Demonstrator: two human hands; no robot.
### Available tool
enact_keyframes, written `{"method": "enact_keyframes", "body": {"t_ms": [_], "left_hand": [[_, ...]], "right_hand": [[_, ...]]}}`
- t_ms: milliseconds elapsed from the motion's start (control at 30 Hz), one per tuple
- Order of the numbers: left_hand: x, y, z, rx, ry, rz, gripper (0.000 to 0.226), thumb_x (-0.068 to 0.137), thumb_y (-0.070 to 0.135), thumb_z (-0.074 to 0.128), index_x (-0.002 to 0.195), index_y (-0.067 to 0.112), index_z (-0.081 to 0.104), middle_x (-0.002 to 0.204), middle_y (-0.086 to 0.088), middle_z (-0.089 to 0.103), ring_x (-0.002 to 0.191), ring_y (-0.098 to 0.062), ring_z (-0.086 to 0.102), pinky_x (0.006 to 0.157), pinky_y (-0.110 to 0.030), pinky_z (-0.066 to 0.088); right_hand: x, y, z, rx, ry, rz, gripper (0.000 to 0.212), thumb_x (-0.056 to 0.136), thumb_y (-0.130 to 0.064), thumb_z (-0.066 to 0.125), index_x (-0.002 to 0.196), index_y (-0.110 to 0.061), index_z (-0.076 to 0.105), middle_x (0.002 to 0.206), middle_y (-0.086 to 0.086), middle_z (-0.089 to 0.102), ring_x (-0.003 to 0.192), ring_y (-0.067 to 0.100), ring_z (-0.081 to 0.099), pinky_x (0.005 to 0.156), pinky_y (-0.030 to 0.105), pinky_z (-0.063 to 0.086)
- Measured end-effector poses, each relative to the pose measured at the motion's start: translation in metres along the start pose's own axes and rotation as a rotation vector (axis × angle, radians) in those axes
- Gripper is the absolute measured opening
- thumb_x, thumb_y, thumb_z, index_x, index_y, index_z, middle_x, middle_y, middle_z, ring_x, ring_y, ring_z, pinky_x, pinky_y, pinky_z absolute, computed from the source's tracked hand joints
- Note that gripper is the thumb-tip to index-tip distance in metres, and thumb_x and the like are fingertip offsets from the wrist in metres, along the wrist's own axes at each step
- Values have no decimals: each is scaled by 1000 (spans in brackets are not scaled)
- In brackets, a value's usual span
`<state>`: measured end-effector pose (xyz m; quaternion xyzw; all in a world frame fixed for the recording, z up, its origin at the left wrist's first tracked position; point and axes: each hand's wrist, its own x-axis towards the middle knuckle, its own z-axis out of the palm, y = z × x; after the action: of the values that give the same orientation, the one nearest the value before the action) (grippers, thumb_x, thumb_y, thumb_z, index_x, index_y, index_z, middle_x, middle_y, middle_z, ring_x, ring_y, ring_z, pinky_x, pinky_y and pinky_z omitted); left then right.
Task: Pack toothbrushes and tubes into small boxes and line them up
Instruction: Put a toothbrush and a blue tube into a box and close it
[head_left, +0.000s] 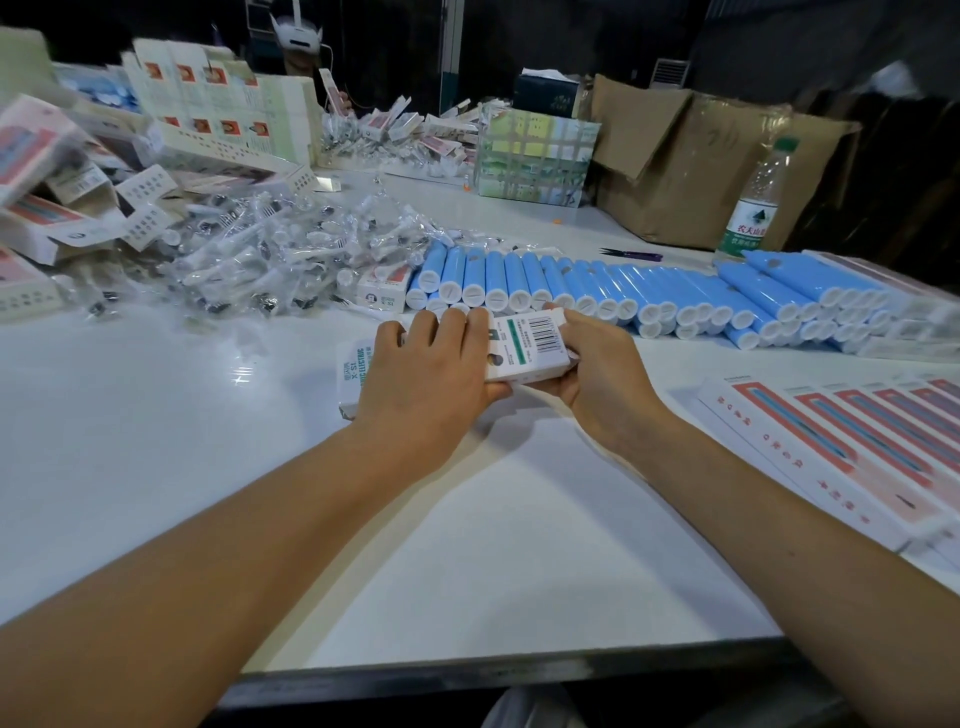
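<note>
A small white box (524, 345) with a barcode lies crosswise in the middle of the white table (156, 441). My left hand (431, 374) covers its left half, fingers over the top and thumb underneath. My right hand (597, 374) grips its right end. Behind the box runs a row of several blue tubes (623, 291) with white caps. A heap of toothbrush heads in clear wrappers (249, 260) lies at the back left. Several packed pink-and-white boxes (857, 447) are lined up at the right.
Flat and folded empty boxes (62, 208) pile up at far left. A water bottle (753, 208), purple scissors (631, 254), cardboard cartons (701, 166) and a taped box (535, 156) stand at the back. The table's front edge (467, 670) is near my body.
</note>
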<state>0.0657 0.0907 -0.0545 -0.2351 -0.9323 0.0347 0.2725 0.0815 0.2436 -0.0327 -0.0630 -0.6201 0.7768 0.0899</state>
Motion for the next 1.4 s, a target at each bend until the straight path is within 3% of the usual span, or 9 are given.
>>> {"method": "enact_keyframes", "body": {"t_ms": [200, 367, 533, 600, 733, 833, 1100, 1267, 1400], "left_hand": [[-1, -1, 1, 29, 23, 4, 75, 88, 61, 23, 140, 8, 30, 125, -9, 48, 106, -27, 48, 84, -41, 37], [-1, 1, 4, 63, 12, 18, 78, 91, 65, 27, 143, 7, 23, 128, -9, 46, 109, -27, 46, 87, -41, 37], [-1, 1, 4, 58, 8, -15, 76, 91, 64, 25, 143, 9, 22, 129, -8, 45, 110, -27, 46, 86, -40, 35], [0, 2, 4, 48, 5, -51, 73, 91, 63, 24, 141, 10, 24, 127, -7, 45, 110, -26, 46, 84, -38, 34], [2, -4, 5, 14, 6, -124, 68, 91, 62, 31, 137, 11, 27, 125, -6, 46, 108, -25, 46, 82, -37, 33], [2, -4, 6, 15, -4, -111, 71, 91, 63, 31, 140, 10, 24, 127, -6, 44, 110, -26, 45, 82, -37, 32], [0, 0, 3, 76, -10, -85, 75, 92, 62, 31, 142, 7, 19, 130, -8, 42, 112, -28, 43, 85, -40, 34], [0, -2, 1, 88, -36, -53, 75, 93, 61, 28, 144, 8, 15, 133, -7, 39, 115, -27, 41, 87, -40, 34], [8, -8, -11, -120, -67, -123, 70, 93, 60, 27, 143, 13, 20, 134, -6, 40, 116, -26, 43, 83, -37, 35]], "right_hand": [[-3, 2, -1, -21, -8, 1, 27, 92, -5, 37, 92, -8, 64, 86, 9, 74, 83, 22, 71, 68, 40, 60], [-7, 7, 1, -424, 32, -175, 32, 95, -7, 41, 81, -24, 65, 89, 1, 70, 85, 20, 68, 66, 35, 59], [-7, 7, 3, -377, -39, -99, 32, 99, -13, 40, 122, -34, 48, 90, -13, 64, 74, 6, 68, 64, 25, 59], [-6, 7, 2, -394, -33, -65, 44, 99, -17, 43, 142, -25, 40, 95, -12, 65, 82, 9, 66, 73, 30, 59], [-4, 3, -4, -577, 140, -213, 13, 91, -21, 58, 99, -14, 66, 93, -3, 67, 81, 11, 60, 62, 19, 52], [-4, 5, -6, -678, 210, -288, 20, 86, -17, 62, 68, -15, 55, 67, -6, 56, 63, 6, 49, 47, 10, 37], [-9, 12, -2, -800, 197, -478, 16, 84, -1, 54, 69, 1, 49, 66, 5, 49, 63, 14, 39, 56, 28, 32], [-11, 11, -6, -792, 137, -501, 16, 82, 2, 53, 68, 1, 46, 66, 5, 46, 62, 13, 37, 56, 26, 30], [-9, 3, -5, -520, 158, -407, 26, 92, -11, 51, 67, -14, 53, 62, -5, 49, 59, 8, 40, 56, 23, 34]]}}
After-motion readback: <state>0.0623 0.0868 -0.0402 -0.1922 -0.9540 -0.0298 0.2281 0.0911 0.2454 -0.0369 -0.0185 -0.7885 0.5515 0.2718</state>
